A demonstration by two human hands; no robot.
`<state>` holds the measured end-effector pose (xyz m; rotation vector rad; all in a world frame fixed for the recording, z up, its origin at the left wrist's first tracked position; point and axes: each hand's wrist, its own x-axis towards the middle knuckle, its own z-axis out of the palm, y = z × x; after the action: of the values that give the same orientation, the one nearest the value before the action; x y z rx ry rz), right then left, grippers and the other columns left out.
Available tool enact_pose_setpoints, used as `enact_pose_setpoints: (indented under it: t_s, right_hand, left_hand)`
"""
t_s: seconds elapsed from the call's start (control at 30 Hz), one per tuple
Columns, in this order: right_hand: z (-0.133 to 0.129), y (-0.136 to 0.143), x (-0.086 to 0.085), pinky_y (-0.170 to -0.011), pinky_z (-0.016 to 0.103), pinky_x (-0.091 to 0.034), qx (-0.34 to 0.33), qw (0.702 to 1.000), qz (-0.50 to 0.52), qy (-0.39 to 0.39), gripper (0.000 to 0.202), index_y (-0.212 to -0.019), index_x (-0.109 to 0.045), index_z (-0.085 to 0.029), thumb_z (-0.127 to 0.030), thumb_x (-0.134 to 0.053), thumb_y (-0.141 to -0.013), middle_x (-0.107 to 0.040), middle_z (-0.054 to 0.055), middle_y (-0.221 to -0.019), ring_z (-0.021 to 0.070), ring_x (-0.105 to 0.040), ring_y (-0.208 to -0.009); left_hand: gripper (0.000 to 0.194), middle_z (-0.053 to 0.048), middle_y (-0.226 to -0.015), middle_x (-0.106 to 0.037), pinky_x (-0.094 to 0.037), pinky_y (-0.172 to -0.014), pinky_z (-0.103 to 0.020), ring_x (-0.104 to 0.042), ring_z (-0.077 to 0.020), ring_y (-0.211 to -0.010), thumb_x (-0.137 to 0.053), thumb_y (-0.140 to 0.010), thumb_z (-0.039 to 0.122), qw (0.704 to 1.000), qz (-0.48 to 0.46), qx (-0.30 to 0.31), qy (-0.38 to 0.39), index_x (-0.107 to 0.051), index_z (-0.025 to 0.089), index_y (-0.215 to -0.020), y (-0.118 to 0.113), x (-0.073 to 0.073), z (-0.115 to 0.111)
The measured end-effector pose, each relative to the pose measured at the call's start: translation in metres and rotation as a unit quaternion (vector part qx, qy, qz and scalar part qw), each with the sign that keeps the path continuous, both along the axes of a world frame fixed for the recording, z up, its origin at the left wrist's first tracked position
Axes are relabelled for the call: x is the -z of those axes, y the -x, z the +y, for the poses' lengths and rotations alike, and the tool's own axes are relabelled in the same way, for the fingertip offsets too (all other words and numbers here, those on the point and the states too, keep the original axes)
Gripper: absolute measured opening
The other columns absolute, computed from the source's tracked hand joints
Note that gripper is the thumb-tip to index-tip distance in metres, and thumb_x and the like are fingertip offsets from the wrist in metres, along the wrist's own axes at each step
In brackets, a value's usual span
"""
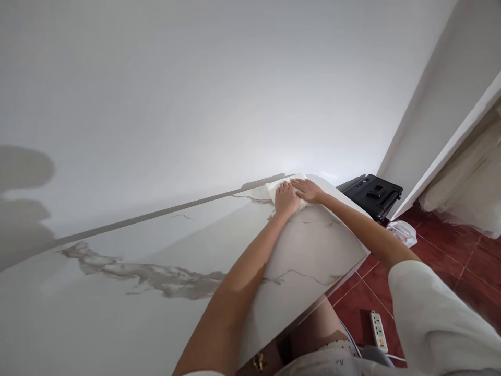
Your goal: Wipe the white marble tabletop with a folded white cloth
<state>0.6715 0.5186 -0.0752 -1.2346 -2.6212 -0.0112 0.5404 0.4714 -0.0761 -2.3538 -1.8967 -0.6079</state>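
Observation:
A white cloth point(273, 188) lies on the marble-patterned tabletop point(164, 313), near its far right end by the wall. My left hand point(287, 200) presses down on the cloth, its fingers close together and slightly bent over it. Beside it, my right hand point(309, 190) rests on the cloth's right part with fingers stretched out flat toward the left hand. The fingertips of the right hand come up close to the left hand's fingers. Part of the cloth is hidden under both palms.
A plain pale wall point(219, 94) runs along the table's far edge. Past the right end stands a black hard case point(376, 193), with a clear plastic bag point(403, 233) on the red tiled floor point(442, 261). A white power strip point(378, 331) lies lower right. A pale curtain point(465, 183) hangs at right.

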Motion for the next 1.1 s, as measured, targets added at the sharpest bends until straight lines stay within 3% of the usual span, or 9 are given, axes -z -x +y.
enact_pose_setpoints:
  t_s: [0.23,0.43,0.6,0.8,0.97,1.1]
  right_hand:
    - [-0.083,-0.022,0.002,-0.107,0.045,-0.023,-0.005,1.000,0.002,-0.001,0.053,-0.143,-0.033,-0.014,-0.033,-0.030,-0.093,-0.031,0.011,-0.148,0.0260,-0.027,-0.135]
    - [-0.154,-0.074,0.002,-0.107,0.047,-0.023,-0.022,1.000,0.005,-0.002,0.053,-0.145,-0.026,-0.024,-0.036,-0.029,-0.094,-0.032,0.007,-0.148,0.0243,-0.027,-0.136]
    - [-0.190,-0.118,0.004,-0.108,0.049,-0.023,-0.005,1.000,0.006,0.005,0.052,-0.145,-0.029,-0.024,-0.037,-0.027,-0.095,-0.031,0.007,-0.148,0.0246,-0.027,-0.136]
    - [-0.176,-0.138,0.004,-0.108,0.047,-0.024,0.003,1.000,-0.006,-0.004,0.051,-0.143,-0.033,-0.023,-0.037,-0.025,-0.095,-0.035,0.007,-0.146,0.0238,-0.030,-0.134]
    - [-0.129,-0.132,0.004,-0.106,0.047,-0.029,0.007,1.000,-0.008,-0.020,0.050,-0.142,-0.036,-0.024,-0.035,-0.029,-0.093,-0.037,0.006,-0.145,0.0238,-0.033,-0.133]
    - [-0.079,-0.111,0.003,-0.106,0.048,-0.028,0.004,1.000,-0.003,-0.015,0.050,-0.141,-0.036,-0.025,-0.034,-0.029,-0.093,-0.038,0.005,-0.144,0.0234,-0.033,-0.133]
  left_hand:
    - [0.051,-0.019,-0.142,-0.039,-0.025,-0.109,-0.041,-0.031,-0.0269,-0.134,-0.032,-0.088,0.018,1.000,0.008,0.007,0.005,-0.037,0.002,-0.136,-0.019,-0.001,-0.081]
    - [0.053,-0.021,-0.143,-0.035,-0.020,-0.111,-0.039,-0.026,-0.0281,-0.136,-0.033,-0.089,0.022,0.999,-0.018,0.033,0.029,-0.036,-0.002,-0.136,-0.062,-0.005,-0.152]
    - [0.055,-0.023,-0.144,-0.033,-0.020,-0.112,-0.041,-0.024,-0.0292,-0.137,-0.031,-0.088,0.023,0.995,-0.068,0.065,0.032,-0.035,-0.003,-0.136,-0.100,-0.002,-0.184]
    - [0.057,-0.024,-0.143,-0.034,-0.020,-0.111,-0.044,-0.025,-0.0309,-0.137,-0.034,-0.086,0.023,0.993,-0.076,0.083,0.029,-0.035,-0.005,-0.136,-0.116,-0.003,-0.173]
    - [0.057,-0.024,-0.143,-0.034,-0.020,-0.111,-0.042,-0.026,-0.0301,-0.136,-0.033,-0.087,0.023,0.995,-0.070,0.075,0.019,-0.034,-0.007,-0.136,-0.114,-0.001,-0.128]
    - [0.056,-0.025,-0.142,-0.035,-0.021,-0.110,-0.044,-0.026,-0.0301,-0.136,-0.032,-0.087,0.021,0.997,-0.067,0.043,0.017,-0.035,-0.006,-0.136,-0.100,-0.001,-0.083]
